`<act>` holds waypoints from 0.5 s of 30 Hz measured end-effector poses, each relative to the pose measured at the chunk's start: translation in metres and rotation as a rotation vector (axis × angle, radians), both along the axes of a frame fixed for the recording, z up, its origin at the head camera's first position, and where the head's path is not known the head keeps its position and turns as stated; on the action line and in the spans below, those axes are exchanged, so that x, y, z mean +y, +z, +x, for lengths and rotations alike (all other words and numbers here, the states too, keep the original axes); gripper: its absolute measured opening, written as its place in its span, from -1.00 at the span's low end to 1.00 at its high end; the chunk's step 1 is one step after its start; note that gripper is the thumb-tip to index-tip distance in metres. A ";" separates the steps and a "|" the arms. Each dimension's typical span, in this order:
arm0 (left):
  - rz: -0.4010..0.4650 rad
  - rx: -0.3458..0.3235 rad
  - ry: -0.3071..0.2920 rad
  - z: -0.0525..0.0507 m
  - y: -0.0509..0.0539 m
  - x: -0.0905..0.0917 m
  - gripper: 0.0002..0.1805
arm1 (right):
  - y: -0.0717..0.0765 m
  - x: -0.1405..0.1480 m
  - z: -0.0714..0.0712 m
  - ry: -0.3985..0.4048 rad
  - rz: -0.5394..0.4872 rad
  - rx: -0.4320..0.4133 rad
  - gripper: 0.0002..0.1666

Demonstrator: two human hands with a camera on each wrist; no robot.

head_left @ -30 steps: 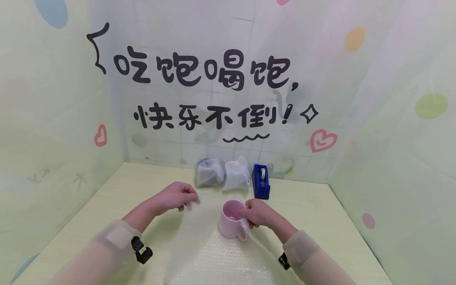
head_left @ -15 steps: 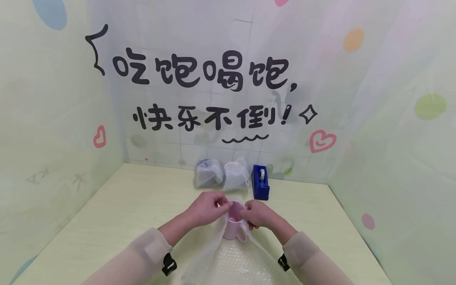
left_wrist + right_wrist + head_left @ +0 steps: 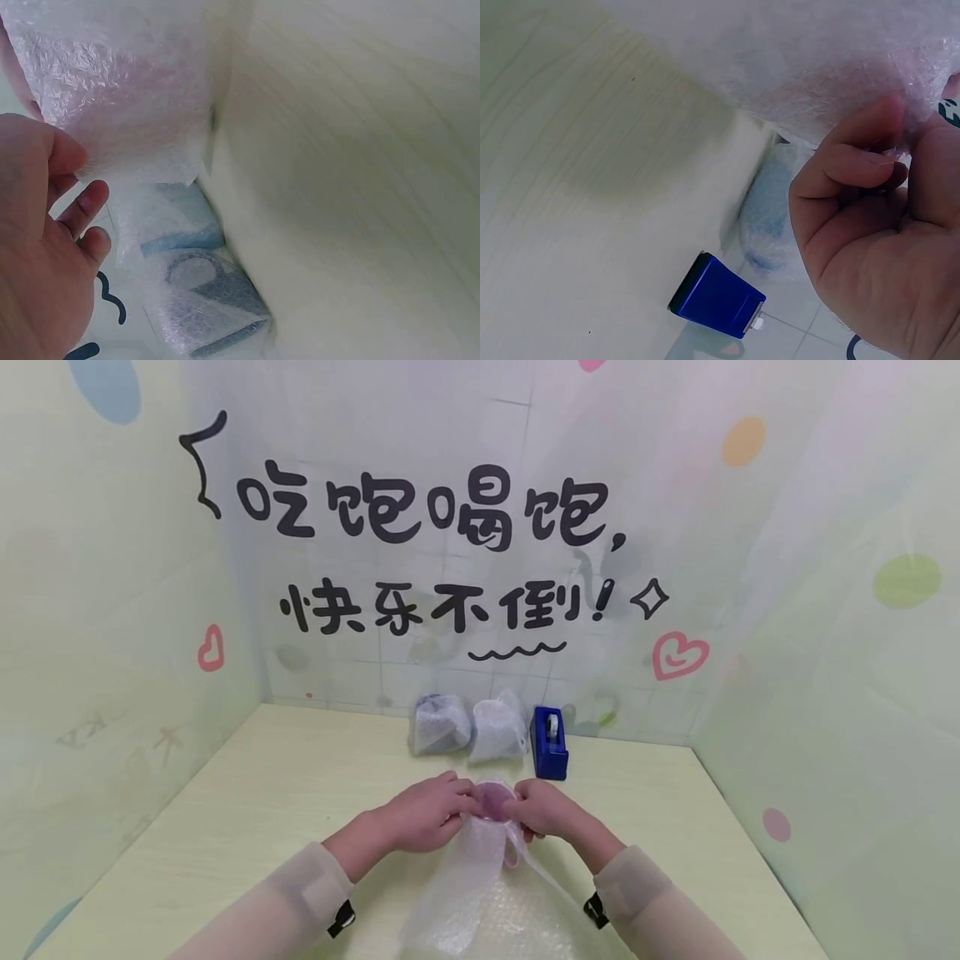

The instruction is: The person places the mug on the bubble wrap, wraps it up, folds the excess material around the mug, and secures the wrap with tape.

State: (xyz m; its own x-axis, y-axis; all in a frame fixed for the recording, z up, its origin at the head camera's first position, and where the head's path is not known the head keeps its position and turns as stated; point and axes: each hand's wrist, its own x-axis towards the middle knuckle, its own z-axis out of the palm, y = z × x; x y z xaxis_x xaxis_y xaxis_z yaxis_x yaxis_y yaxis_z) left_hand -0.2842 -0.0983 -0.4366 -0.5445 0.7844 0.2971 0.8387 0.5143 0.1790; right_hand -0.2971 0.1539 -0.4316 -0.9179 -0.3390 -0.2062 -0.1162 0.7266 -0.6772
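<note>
A pink mug point(image 3: 495, 803) stands upright near the middle of the table, its handle toward the lower right. A sheet of clear bubble wrap point(image 3: 459, 881) is folded up over the mug's left and front sides. At the left of the rim, my left hand point(image 3: 426, 814) pinches the wrap's edge. My right hand point(image 3: 547, 810) grips the right of the rim together with another part of the wrap, its thumb inside the mug. In the left wrist view, the wrap point(image 3: 127, 90) hides most of the mug, with thumb and fingers at its edge.
Two bundles in bubble wrap, one dark point(image 3: 441, 725) and one pale point(image 3: 498, 727), stand against the back wall. Right of them is a blue tape dispenser point(image 3: 551, 743). Printed walls enclose the pale wooden table point(image 3: 300, 768) at the back and both sides.
My left hand has moved right to the mug's rim, bringing the left part of the bubble wrap up over the mug's side. The right hand has stayed at the rim.
</note>
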 end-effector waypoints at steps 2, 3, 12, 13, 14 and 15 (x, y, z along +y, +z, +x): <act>-0.006 0.025 -0.018 -0.002 -0.001 0.003 -0.64 | 0.000 0.000 0.000 -0.004 0.009 0.023 -0.68; -0.004 0.034 -0.025 -0.003 -0.001 0.004 -0.67 | 0.001 -0.001 0.000 -0.011 0.011 0.029 -0.67; 0.046 -0.099 -0.034 -0.007 -0.002 0.004 -0.81 | 0.002 -0.007 0.000 -0.072 -0.011 0.040 -0.59; 0.058 -0.135 -0.032 -0.007 -0.002 0.002 -0.82 | 0.002 -0.008 0.000 -0.073 -0.012 0.043 -0.58; 0.071 -0.168 -0.032 -0.007 -0.002 0.001 -0.83 | 0.003 -0.008 0.000 -0.073 -0.010 0.044 -0.58; 0.086 -0.198 -0.034 -0.007 -0.002 -0.001 -0.83 | 0.003 -0.009 -0.001 -0.072 -0.007 0.044 -0.57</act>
